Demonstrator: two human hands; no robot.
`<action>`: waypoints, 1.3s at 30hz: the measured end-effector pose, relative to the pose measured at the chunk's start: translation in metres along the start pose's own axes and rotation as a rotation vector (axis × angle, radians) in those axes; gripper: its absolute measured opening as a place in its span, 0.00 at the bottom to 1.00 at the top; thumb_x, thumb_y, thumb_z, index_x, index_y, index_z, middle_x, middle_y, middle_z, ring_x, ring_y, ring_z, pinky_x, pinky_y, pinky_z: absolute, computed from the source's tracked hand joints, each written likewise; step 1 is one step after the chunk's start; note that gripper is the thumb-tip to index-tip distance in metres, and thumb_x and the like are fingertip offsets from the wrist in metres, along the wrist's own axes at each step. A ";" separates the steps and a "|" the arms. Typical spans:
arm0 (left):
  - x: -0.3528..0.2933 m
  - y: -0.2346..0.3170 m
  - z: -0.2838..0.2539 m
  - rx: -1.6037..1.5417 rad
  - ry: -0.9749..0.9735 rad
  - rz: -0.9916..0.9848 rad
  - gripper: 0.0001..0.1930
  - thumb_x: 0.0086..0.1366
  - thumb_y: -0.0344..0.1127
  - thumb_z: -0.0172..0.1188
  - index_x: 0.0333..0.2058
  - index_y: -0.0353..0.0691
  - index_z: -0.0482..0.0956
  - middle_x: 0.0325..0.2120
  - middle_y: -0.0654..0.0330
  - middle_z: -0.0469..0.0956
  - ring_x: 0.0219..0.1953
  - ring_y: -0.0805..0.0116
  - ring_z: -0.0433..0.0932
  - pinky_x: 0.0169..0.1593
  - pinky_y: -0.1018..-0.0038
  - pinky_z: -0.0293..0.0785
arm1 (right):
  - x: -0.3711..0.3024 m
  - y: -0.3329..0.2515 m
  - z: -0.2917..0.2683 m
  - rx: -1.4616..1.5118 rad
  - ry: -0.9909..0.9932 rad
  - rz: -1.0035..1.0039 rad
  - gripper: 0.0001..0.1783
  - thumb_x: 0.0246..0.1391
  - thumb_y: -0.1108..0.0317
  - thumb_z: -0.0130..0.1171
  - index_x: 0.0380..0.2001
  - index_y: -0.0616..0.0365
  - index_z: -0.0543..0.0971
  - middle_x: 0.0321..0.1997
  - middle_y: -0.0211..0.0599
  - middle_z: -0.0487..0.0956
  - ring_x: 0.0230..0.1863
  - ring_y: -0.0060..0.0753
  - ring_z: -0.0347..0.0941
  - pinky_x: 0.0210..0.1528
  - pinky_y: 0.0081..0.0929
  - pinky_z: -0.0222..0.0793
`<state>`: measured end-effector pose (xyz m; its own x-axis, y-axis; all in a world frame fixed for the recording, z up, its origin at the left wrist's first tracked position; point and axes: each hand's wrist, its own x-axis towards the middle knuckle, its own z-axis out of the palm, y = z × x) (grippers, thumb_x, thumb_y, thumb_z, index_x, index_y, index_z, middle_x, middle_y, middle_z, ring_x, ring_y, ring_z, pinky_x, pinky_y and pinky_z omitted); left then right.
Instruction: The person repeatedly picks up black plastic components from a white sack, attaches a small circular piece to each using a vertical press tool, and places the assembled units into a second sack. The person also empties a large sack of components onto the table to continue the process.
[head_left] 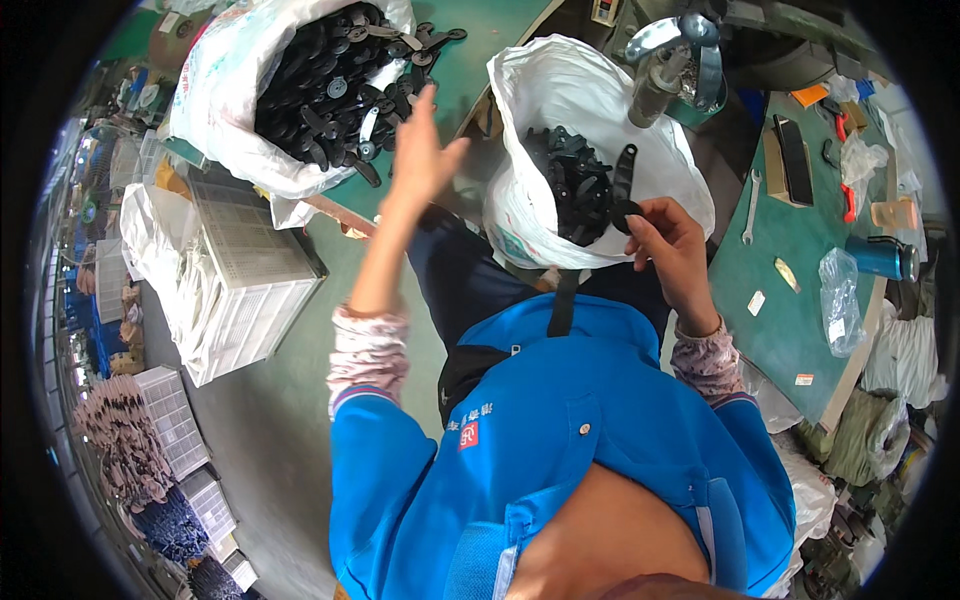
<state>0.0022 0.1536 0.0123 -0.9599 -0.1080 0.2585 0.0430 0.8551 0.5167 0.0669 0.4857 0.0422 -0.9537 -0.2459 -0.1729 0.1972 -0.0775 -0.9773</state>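
My right hand (674, 250) pinches a flat black lever-like part (624, 175) with a round disc at its lower end and a small hole at the top. It is held over the right edge of a heap of similar black parts (575, 190) inside an open white sack (520, 75). My left hand (424, 160) is open, thumb apart and fingers stretched forward. It is beside a larger pile of black parts (310, 95), some with silvery faces, spilling from a white bag (215, 90) on the green table. Whether its fingertips touch any part, I cannot tell.
A metal machine head (655, 85) stands behind the sack. On the right, a green bench (790, 350) carries a wrench (750, 207), a phone-like black slab (792, 160), red-handled pliers (848, 200) and a blue flask (880, 260). White crates (240, 330) stand at the left.
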 end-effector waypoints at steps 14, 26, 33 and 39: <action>0.102 -0.044 -0.019 0.915 -0.750 0.028 0.74 0.22 0.40 0.81 0.67 0.70 0.37 0.66 0.38 0.44 0.52 0.38 0.72 0.53 0.60 0.73 | -0.027 0.018 -0.001 0.110 0.097 0.073 0.09 0.57 0.70 0.59 0.38 0.62 0.74 0.30 0.29 0.76 0.24 0.15 0.71 0.20 0.11 0.63; 0.086 -0.064 -0.012 1.035 -0.542 0.310 0.28 0.51 0.26 0.62 0.50 0.50 0.63 0.42 0.51 0.70 0.40 0.51 0.78 0.39 0.66 0.78 | -0.024 0.019 0.001 0.094 0.111 0.062 0.09 0.58 0.69 0.58 0.38 0.63 0.74 0.30 0.29 0.76 0.24 0.15 0.71 0.22 0.12 0.64; 0.068 -0.081 -0.014 0.920 -0.374 0.279 0.23 0.55 0.25 0.55 0.50 0.51 0.67 0.45 0.52 0.70 0.44 0.50 0.76 0.39 0.62 0.77 | -0.019 0.022 0.001 0.071 0.102 0.064 0.09 0.58 0.69 0.58 0.38 0.63 0.74 0.30 0.29 0.77 0.24 0.15 0.71 0.22 0.11 0.64; 0.073 -0.089 -0.046 0.537 -0.088 0.182 0.18 0.58 0.29 0.52 0.47 0.52 0.69 0.38 0.52 0.77 0.38 0.47 0.78 0.39 0.56 0.75 | -0.018 0.023 0.005 0.030 0.061 0.038 0.09 0.57 0.69 0.59 0.39 0.62 0.74 0.31 0.28 0.77 0.27 0.13 0.71 0.26 0.11 0.64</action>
<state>-0.0587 0.0465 0.0231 -0.9707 0.0879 0.2235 0.0850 0.9961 -0.0224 0.0893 0.4834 0.0238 -0.9572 -0.1900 -0.2181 0.2396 -0.0981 -0.9659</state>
